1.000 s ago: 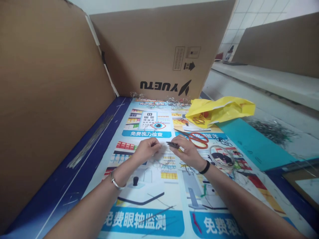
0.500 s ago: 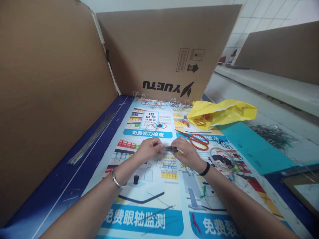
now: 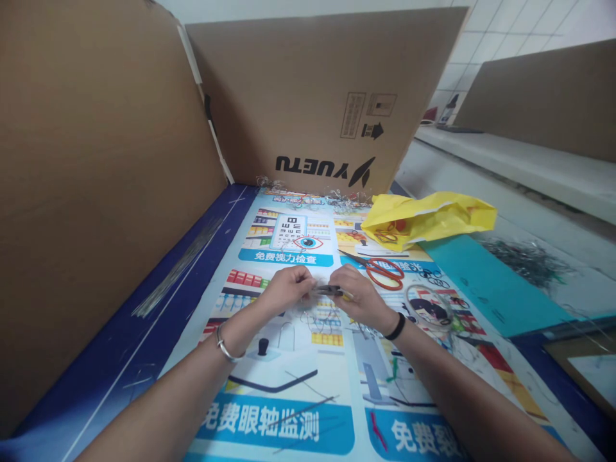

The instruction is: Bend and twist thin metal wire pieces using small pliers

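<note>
My right hand (image 3: pixel 359 295) is closed round a pair of pliers (image 3: pixel 330 290), whose dark jaws point left. Close to the jaw tips, my left hand (image 3: pixel 289 289) is pinched on something thin and wire-like; its exact shape is blurred. The two hands nearly meet above the printed poster (image 3: pixel 283 378). Below them lie tangled thin wires (image 3: pixel 320 321). Just beyond my right hand rest scissors (image 3: pixel 385 274) with orange handles, and a coil of wire (image 3: pixel 428 305) lies to its right.
Cardboard panels stand at the left (image 3: pixel 106 160) and the back (image 3: pixel 308 96). A bundle of straight wires (image 3: pixel 178 269) lies on the blue surface at left. To the right are a yellow bag (image 3: pixel 433 215), a teal sheet (image 3: pixel 495 289) and a heap of wire pieces (image 3: pixel 524 260).
My right hand and the pliers have shifted very slightly. My left hand stays in nearly the same place, still pinched.
</note>
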A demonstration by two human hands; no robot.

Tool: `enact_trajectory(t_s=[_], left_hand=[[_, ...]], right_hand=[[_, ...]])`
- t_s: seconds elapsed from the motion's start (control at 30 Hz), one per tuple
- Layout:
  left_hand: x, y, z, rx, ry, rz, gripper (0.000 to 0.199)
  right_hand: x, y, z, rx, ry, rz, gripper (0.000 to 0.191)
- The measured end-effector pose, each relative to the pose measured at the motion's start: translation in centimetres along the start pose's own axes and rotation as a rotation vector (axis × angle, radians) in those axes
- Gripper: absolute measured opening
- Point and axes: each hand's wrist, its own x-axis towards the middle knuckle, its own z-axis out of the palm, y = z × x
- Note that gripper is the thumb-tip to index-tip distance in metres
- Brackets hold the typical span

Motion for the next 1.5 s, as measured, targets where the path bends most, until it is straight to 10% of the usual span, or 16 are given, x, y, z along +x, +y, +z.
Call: enact_trajectory(t_s=[1.5], left_hand=[[0.1,-0.4,0.0,-0.123,-0.089,0.022,0.007]], right_hand=[[-0.1,-0.3,0.2,0.025,0.113,0.086,0.007]])
